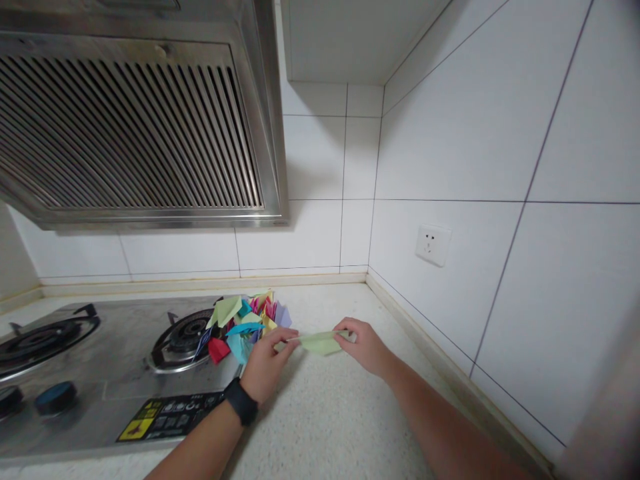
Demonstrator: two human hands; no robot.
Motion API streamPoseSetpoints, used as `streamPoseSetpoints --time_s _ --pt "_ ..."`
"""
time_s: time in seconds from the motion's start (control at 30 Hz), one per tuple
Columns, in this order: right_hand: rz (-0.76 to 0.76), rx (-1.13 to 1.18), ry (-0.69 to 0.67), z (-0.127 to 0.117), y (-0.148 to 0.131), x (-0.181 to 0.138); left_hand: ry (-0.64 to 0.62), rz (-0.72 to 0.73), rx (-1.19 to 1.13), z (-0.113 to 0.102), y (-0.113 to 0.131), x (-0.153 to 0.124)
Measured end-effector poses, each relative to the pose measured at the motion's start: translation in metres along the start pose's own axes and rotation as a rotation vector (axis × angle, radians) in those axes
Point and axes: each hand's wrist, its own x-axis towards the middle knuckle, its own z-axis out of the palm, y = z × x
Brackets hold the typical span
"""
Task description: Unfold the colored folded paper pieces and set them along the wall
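A pale green folded paper (pixel 321 343) is stretched between my two hands, low over the speckled countertop (pixel 325 413). My left hand (pixel 270 360), with a dark watch on its wrist, pinches the paper's left end between thumb and fingers. At the other end, my right hand (pixel 364 345) is closed on the paper in the same way. Just left of my left hand lies a heap of folded colored papers (pixel 247 323) in green, blue, red, yellow and purple, partly on the stove and partly on the counter.
A gas stove (pixel 120 347) with burners and knobs fills the left side. Above it hangs a steel range hood (pixel 135 127). White tiled walls meet in the corner behind, with a wall socket (pixel 433 245) on the right one. A cabinet (pixel 340 40) overhangs at the top.
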Motion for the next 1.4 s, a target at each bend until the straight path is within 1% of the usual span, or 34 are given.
streamPoseSetpoints --time_s 0.07,0.13,0.27,0.37,0.43,0.57,0.67,0.73,0.9,0.97,1.1,1.27,1.4 --pt "0.09 0.075 -0.016 0.004 0.005 0.001 -0.036 -0.086 -0.101 0.003 -0.005 0.0" --pt "0.162 0.219 -0.037 0.007 0.01 0.001 -0.052 -0.137 -0.186 0.005 -0.009 0.0" --pt "0.244 0.562 -0.115 0.01 0.011 0.001 -0.017 -0.171 -0.301 0.007 -0.011 0.001" --pt "0.268 0.674 -0.19 0.01 0.007 0.0 0.009 -0.184 -0.34 0.006 -0.01 0.003" --pt "0.297 0.668 -0.203 0.01 0.004 0.0 0.021 -0.192 -0.34 0.005 -0.01 0.003" --pt "0.315 0.612 -0.174 0.009 0.002 0.001 0.052 -0.216 -0.308 0.003 -0.01 0.004" --pt "0.311 0.648 -0.159 0.007 -0.001 0.003 0.066 -0.246 -0.303 0.002 -0.008 0.004" --pt "0.315 0.681 -0.158 0.005 -0.004 0.003 0.067 -0.255 -0.342 0.002 -0.006 0.005" --pt "0.302 0.727 -0.171 0.001 -0.007 0.002 0.078 -0.301 -0.52 0.003 -0.001 0.004" --pt "0.301 0.724 -0.177 0.002 -0.006 0.002 0.076 -0.303 -0.552 0.004 0.0 0.003" --pt "0.322 0.673 -0.159 0.004 -0.002 0.003 0.057 -0.258 -0.55 0.004 0.002 0.002" --pt "0.359 0.576 -0.12 0.003 0.005 0.006 0.052 -0.288 -0.448 0.005 0.005 0.002" --pt "0.375 0.522 -0.088 -0.003 0.015 0.008 0.086 -0.302 -0.449 0.002 0.005 0.004"
